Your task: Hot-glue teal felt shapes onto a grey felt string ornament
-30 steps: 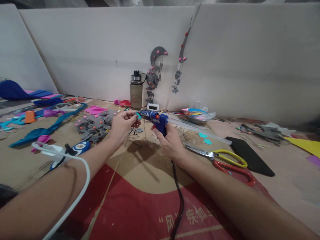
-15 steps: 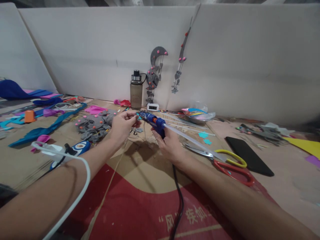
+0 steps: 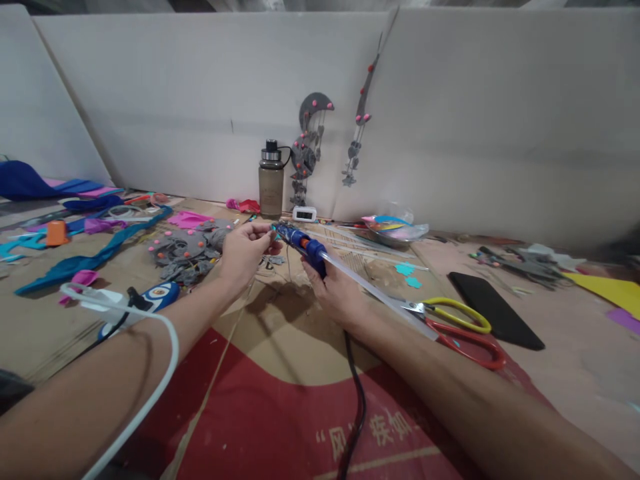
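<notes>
My right hand (image 3: pixel 333 290) is wrapped round the handle of a blue hot glue gun (image 3: pixel 300 241), which points up and to the left. A long clear glue stick (image 3: pixel 373 288) juts from its back end. My left hand (image 3: pixel 246 252) is pinched on a small turquoise felt piece (image 3: pixel 275 232), mostly covered by the fingers, right at the gun's nozzle. Whether nozzle and felt touch, I cannot tell. Left of that hand lies a heap of grey felt shapes (image 3: pixel 187 247) with pink and orange pompoms. Turquoise felt flowers (image 3: pixel 406 269) lie right of the gun.
Scissors (image 3: pixel 450 317) with yellow and red handles and a black phone (image 3: pixel 495 310) lie on the right. A bottle (image 3: pixel 271 183) and small digital clock (image 3: pixel 304 214) stand at the back. A black cord (image 3: pixel 356 387) trails below the gun; a white cable (image 3: pixel 173 353) crosses my left forearm.
My right hand has tilted the glue gun, so the glue stick's rear end now points lower, over the scissors. My left hand stays nearly still at the nozzle.
</notes>
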Tool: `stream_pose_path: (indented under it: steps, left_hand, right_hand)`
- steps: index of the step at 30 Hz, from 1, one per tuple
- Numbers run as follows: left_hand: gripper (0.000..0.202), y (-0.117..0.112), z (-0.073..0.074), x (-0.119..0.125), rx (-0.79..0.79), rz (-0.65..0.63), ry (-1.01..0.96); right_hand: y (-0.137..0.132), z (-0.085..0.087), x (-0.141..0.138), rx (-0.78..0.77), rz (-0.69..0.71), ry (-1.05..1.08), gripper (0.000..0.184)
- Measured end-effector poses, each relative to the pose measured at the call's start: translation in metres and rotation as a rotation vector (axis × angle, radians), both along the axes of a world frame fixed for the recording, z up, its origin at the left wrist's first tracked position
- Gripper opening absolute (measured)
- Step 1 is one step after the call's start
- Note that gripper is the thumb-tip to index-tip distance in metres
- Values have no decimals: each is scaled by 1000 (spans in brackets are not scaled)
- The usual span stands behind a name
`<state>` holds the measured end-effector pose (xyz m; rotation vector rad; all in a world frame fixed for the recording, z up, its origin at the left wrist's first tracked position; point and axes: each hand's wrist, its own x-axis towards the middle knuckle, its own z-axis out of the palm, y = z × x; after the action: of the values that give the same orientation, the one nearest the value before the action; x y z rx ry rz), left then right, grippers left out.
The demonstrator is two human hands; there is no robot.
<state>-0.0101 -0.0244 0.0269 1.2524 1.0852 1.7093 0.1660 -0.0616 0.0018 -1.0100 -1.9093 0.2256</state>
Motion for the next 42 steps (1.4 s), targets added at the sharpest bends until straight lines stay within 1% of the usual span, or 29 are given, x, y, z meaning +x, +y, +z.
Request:
stream_pose_path:
  steps: [6,15,21,26,31,33,36,38,40,42]
  left_hand:
    - [23,0,0,0,4,8,-14]
    - [22,-1,1,2,5,0,-22]
    - [24,-1,2,1,25,-20,-21]
    - [25,-2,0,3,25,-23,-8]
    - [24,-3,3,3,-3,-10,-49]
    - [24,-3,5,2,-9,-13,-67]
    - [24,-2,6,1,-9,-21,-70]
    - [24,-3,5,1,-3,-25,-63]
    - [24,-3,4,1,3,-32,-46]
    - [24,-3,2,1,6,-46,-7]
  right_hand:
    - [0,4,0,57,53,16,38]
    - [-1,7,1,41,92,-22,38]
    - [2,4,1,103,105,-10,38]
    - [3,1,0,157,90,21,39]
    - [3,-1,1,181,93,51,39]
    - [2,-2,1,180,74,80,39]
    - [0,-1,0,125,15,171,30]
    - [2,0,0,37,-5,256,26]
    - [8,2,3,-64,-21,336,28]
    - [19,2,9,-159,-78,384,32]
